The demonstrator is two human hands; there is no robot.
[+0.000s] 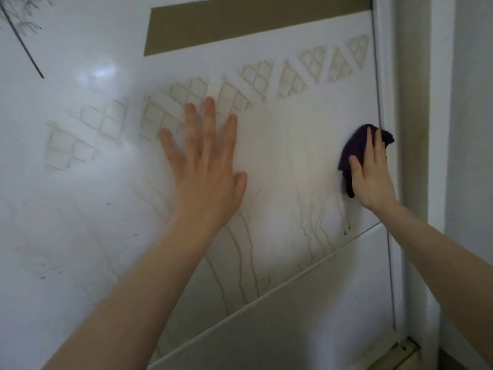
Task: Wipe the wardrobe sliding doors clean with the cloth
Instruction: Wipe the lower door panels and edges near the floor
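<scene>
I am in a home, facing a glossy white wardrobe sliding door (293, 161) with a lattice pattern (256, 76) and a brown band (253, 25) above it. Right of the door stand a white frame (386, 76) and a plain wall (472, 102); a tan rail (400, 352) lies at its foot.

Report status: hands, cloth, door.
Left hand flat on door. Right hand presses cloth at door's right edge. Drip streaks below, unwiped. Nothing blocking.

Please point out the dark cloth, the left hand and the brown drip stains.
dark cloth (354, 145): head view, its upper-left fold.
left hand (205, 169): head view, back of the hand.
drip stains (321, 214): head view, streak below the cloth.
</scene>
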